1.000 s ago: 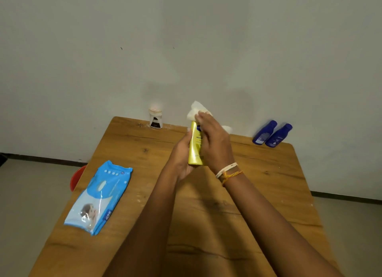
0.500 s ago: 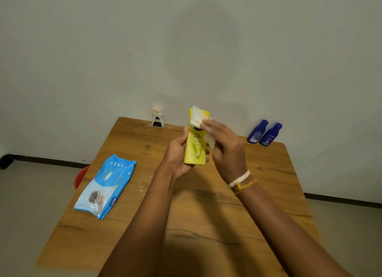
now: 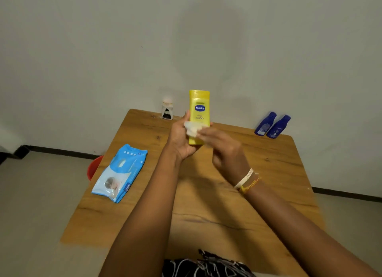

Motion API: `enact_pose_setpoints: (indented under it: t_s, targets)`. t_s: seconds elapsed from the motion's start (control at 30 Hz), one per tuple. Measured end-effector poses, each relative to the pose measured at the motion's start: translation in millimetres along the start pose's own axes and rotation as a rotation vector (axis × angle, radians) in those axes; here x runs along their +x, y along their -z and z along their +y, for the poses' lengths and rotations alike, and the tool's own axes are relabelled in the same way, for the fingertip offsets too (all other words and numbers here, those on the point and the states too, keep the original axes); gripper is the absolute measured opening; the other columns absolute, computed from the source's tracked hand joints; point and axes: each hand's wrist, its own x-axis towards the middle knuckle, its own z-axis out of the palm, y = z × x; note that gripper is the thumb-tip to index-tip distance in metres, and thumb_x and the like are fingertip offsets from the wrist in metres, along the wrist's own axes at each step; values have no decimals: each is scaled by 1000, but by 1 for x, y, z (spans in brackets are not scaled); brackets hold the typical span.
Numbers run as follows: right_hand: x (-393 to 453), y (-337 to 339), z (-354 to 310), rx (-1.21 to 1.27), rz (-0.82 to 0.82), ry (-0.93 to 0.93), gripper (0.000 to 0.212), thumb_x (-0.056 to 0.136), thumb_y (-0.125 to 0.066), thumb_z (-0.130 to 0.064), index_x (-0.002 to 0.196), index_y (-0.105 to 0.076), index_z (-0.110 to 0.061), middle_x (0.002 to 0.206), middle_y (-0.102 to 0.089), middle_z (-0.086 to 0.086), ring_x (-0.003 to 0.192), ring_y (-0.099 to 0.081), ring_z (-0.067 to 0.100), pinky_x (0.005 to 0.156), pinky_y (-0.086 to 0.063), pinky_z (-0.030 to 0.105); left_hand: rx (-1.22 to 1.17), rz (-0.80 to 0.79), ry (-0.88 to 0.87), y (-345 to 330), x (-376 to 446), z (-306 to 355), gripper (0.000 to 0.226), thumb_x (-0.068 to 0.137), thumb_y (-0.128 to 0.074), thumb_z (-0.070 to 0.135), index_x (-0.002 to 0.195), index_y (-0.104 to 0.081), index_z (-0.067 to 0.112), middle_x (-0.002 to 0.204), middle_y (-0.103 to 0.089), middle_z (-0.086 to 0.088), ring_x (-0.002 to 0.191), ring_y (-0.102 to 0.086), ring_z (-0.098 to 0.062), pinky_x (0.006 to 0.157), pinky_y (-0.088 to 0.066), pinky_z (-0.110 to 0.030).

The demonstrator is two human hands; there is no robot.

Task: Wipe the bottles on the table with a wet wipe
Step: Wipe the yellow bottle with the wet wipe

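Note:
My left hand [image 3: 182,138] holds a yellow lotion bottle [image 3: 199,108] upright above the far middle of the wooden table [image 3: 206,194], gripping its lower part. My right hand [image 3: 225,150] presses a crumpled white wet wipe [image 3: 192,128] against the bottle's lower front with its fingertips. Two dark blue bottles [image 3: 272,125] lean side by side at the table's far right corner. A small white bottle with a black label [image 3: 167,109] stands at the far edge, left of the yellow one.
A blue pack of wet wipes [image 3: 121,172] lies near the table's left edge. A red object [image 3: 94,168] shows on the floor beside that edge. A grey wall stands directly behind the table.
The wipe has gone from the bottle's top down to its lower front with my right hand. The bottle's label now faces me, and its cap end is uncovered.

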Motion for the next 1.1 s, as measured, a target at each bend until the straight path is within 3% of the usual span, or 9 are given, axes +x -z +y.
enact_pose_setpoints:
  t_s: [0.1,0.2,0.27,0.5,0.6,0.7,0.87,0.97,1.1]
  targets:
    - [37,9,9,-59,144,-131,45,77,-44,7,114,-67,-1,121,-64,14,117,-58,22,102,-46,30,-8,1,-10,-2,1,-3,46,99,-31,44,104,-64,11,84,-69,-10,76,-64,-25,77,-47,-39]
    - [62,0,14,-107,42,-181,40,82,-52,-1,120,-64,-4,128,-60,13,122,-56,25,103,-45,35,-11,-18,-18,-2,0,-4,43,99,-33,42,109,-63,14,92,-70,-9,85,-62,-26,82,-45,-41]
    - [54,-11,11,-126,-21,-180,42,83,-43,-13,118,-65,-5,130,-59,12,123,-55,25,103,-44,33,-63,-25,-16,-1,-2,-4,39,99,-35,39,110,-62,12,96,-70,-8,92,-64,-25,87,-48,-39]
    - [-23,-29,-14,-47,-106,-77,48,78,-38,6,118,-64,-3,129,-60,11,124,-53,22,105,-43,30,14,38,-17,17,-3,1,50,96,-36,47,117,-56,7,87,-62,-16,77,-62,-26,71,-54,-35]
    - [-4,-17,-6,9,68,-165,39,82,-49,4,116,-65,-3,123,-63,12,117,-58,22,99,-48,33,-26,18,8,16,-3,-1,47,97,-35,45,115,-58,8,93,-64,-14,83,-61,-26,79,-48,-39]
    - [38,-9,11,-26,183,-261,37,84,-50,-3,118,-65,-3,124,-63,12,117,-59,23,99,-48,33,30,5,6,15,-2,-4,46,97,-34,45,108,-62,11,84,-69,-11,74,-62,-26,72,-46,-40]
    - [38,-30,14,-83,-16,-158,45,84,-39,-10,122,-61,0,133,-56,14,127,-50,26,109,-38,32,-96,-20,-10,16,3,-4,40,98,-36,37,113,-61,9,99,-69,-9,93,-65,-23,90,-47,-37]
    - [1,-39,4,-44,-45,-107,54,78,-33,6,125,-59,0,135,-54,14,132,-45,24,113,-31,26,-34,-4,-48,21,8,3,44,100,-34,40,110,-60,5,88,-71,-12,82,-69,-22,81,-53,-35]
    - [-25,-36,-6,98,56,-151,41,81,-39,3,109,-68,1,119,-64,13,119,-57,20,101,-47,34,121,77,-119,25,12,1,38,101,-35,35,110,-59,8,89,-70,-15,76,-68,-25,68,-57,-34]
